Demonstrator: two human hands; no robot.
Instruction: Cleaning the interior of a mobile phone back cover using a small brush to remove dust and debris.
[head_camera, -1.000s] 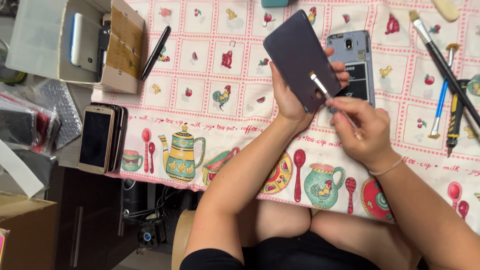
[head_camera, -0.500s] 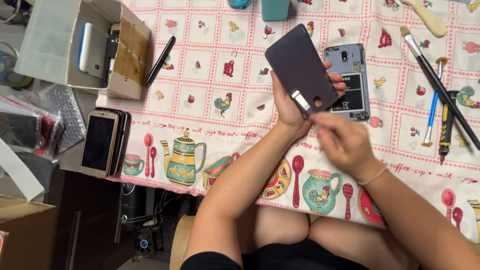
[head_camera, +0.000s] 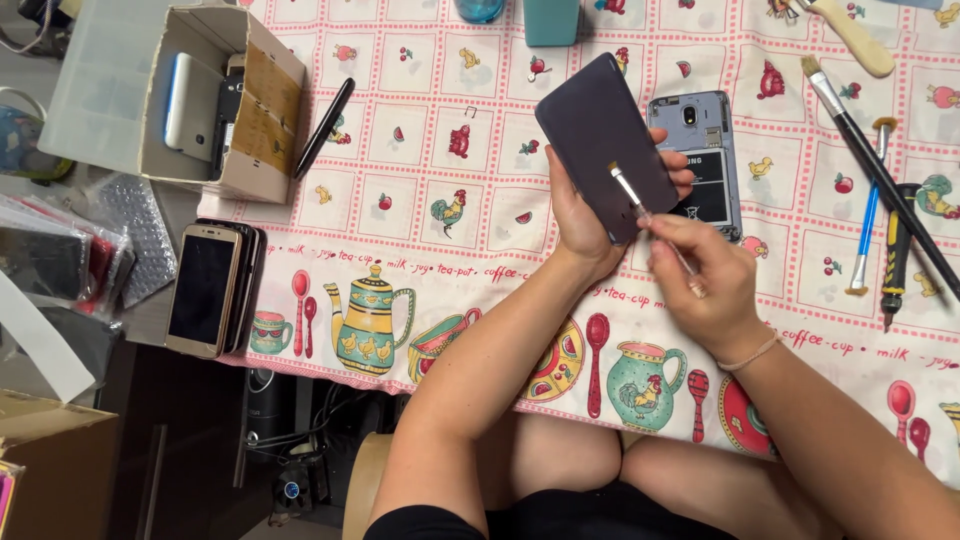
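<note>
Head view, as both hands work above the surface: one camera looks straight down on a patterned tablecloth (head_camera: 400, 180) covering the surface.
Left hand (head_camera: 585, 225): its grip is closed around the lower end of a dark phone back cover (head_camera: 605, 140), held tilted with its flat side up, raised just above the cloth.
Right hand (head_camera: 705, 280): its grip is pinched shut on a thin small brush (head_camera: 640, 205), whose pale tip rests on the cover near its lower right edge.
Opened phone (head_camera: 700, 160): lies flat on the cloth just beside and partly behind the cover, back removed, battery showing.
Step in hand: by the look of it, the cover's surface is being brushed along one edge, the left hand steadying it.
Next move calls for: judging from the pose, short light strokes with the cover kept firm, since a loose hold would let it twist under the bristles.
Right side of the surface: a long black paintbrush (head_camera: 880, 170), a blue-handled tool (head_camera: 868, 225) and a black-and-yellow screwdriver (head_camera: 895, 255) lie close together, well apart from the hands.
Left side: a gold phone (head_camera: 203, 290) rests at the cloth's edge; a cardboard box (head_camera: 235, 100) holds more devices, with a black pen (head_camera: 322, 128) just beside it.
</note>
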